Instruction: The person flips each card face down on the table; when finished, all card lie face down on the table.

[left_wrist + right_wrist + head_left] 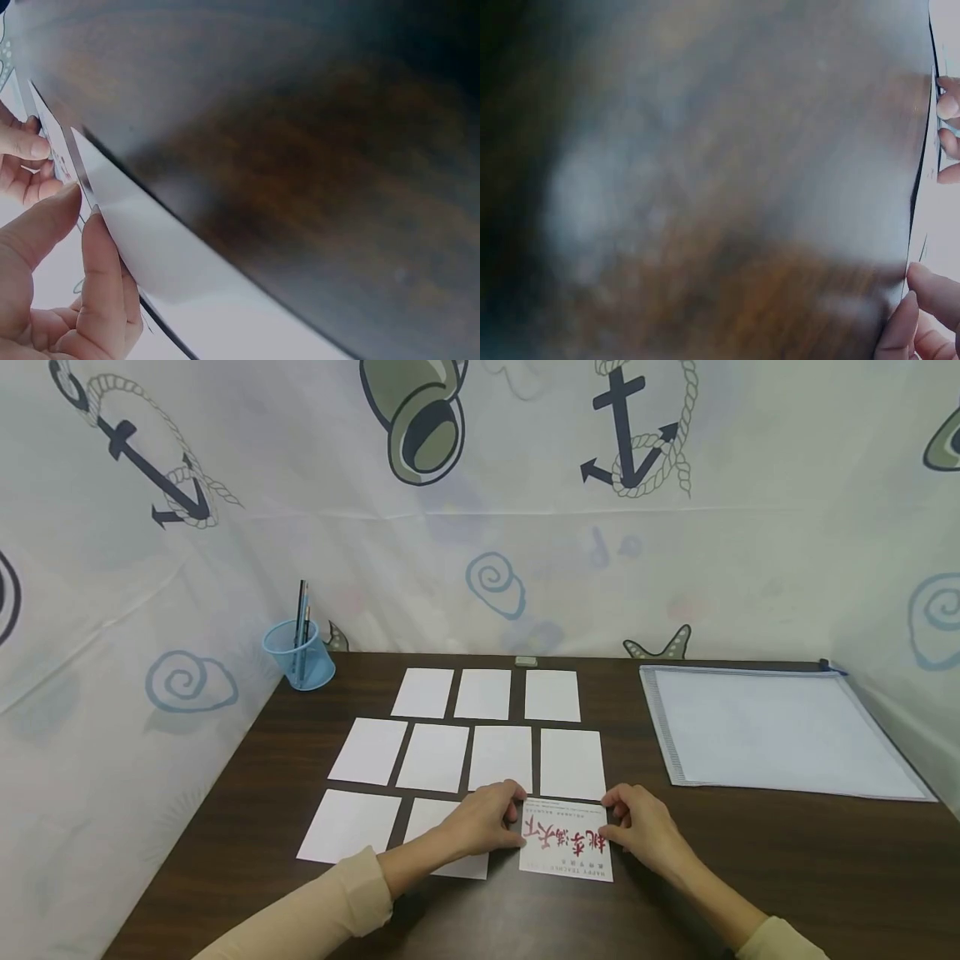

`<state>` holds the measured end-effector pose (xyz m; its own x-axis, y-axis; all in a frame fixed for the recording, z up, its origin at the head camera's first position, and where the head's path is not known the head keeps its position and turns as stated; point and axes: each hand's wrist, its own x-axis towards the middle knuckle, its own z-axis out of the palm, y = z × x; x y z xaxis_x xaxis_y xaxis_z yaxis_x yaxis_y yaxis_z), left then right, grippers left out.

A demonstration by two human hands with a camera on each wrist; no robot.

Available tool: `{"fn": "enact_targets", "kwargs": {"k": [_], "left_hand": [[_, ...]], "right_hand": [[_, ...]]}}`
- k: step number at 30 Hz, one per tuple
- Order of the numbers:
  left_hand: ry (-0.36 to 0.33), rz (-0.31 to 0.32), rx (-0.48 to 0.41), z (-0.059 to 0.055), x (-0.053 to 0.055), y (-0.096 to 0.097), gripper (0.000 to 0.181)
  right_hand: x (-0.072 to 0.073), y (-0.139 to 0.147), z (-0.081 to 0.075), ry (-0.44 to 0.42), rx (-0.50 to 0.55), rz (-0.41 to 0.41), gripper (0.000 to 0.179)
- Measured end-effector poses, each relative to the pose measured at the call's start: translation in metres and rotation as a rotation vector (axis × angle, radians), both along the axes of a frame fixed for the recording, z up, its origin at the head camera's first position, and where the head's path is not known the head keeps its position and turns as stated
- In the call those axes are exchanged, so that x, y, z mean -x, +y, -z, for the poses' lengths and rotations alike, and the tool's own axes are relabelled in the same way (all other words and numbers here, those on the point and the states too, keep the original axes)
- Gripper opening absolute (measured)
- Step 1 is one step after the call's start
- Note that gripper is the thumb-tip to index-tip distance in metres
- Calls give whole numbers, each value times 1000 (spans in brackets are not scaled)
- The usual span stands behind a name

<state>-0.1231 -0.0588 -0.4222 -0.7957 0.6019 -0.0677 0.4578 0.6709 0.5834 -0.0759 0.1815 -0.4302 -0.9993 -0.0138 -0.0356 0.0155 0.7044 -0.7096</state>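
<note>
A white card printed with red characters (pixel 566 858) lies on the near middle of the table, its print upside down in the head view. My left hand (pixel 486 818) pinches the card's left edge between thumb and fingers. At the opposite edge, my right hand (pixel 647 828) pinches it the same way, with curled fingers. The left wrist view shows the left hand's thumb and forefinger (pixel 101 259) at the card's edge. Blank white cards (pixel 500 756) lie in rows beyond and to the left; the left forearm covers part of one (pixel 468 867).
A blue cup (pixel 318 670) holding pencils stands at the table's back left corner. On the right lies a large white board or pad (pixel 780 727), with a blue pen (pixel 832 667) at its back edge. A small light block (pixel 527 662) sits at the back edge.
</note>
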Motion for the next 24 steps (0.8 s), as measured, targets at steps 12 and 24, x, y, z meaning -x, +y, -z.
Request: {"fn": "enact_targets", "kwargs": {"k": [12, 24], "left_hand": [[-22, 6, 1, -3, 1, 3, 55], [-67, 0, -122, 1, -4, 1, 51]], "right_hand": [[1, 2, -1, 0, -7, -25, 33], [-4, 1, -4, -15, 10, 8, 31]]}}
